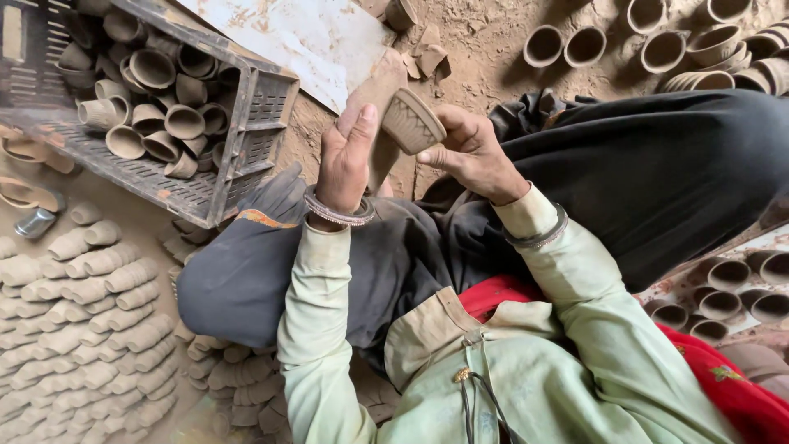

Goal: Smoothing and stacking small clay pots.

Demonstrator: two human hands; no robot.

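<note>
Between the fingertips of the right hand [472, 152] sits a small clay cup [411, 123], tipped on its side so its scored base faces the camera; the thumb and fingers are closed around its rim. The left hand [345, 156] stands just beside it with fingers nearly straight and thumb raised, pressed flat against a foot [380, 90] dusted in clay — it grips nothing that I can make out. Each wrist carries metal bangles [337, 215], and pale green sleeves [316, 329] run back over dark cloth [394, 255] draped across the knees, with red fabric [740, 386] at the right.

Beyond the hands, a white board [304, 37] lies on the dirt floor [485, 37], with a few broken clay shards [427, 53] beside the toes. To the left a dark plastic crate [246, 123] leans tilted, holding a loose heap of cups [152, 90] — well over a dozen, too jumbled to count. Below it, rows of pale stacked cups [82, 329] cover the ground, far too many to number, and a small metal can [34, 222] lies near the crate's corner. Upper right, about nine cups [666, 45] stand open-mouthed on the dirt; lower right, six or so more [727, 292] sit on another board.
</note>
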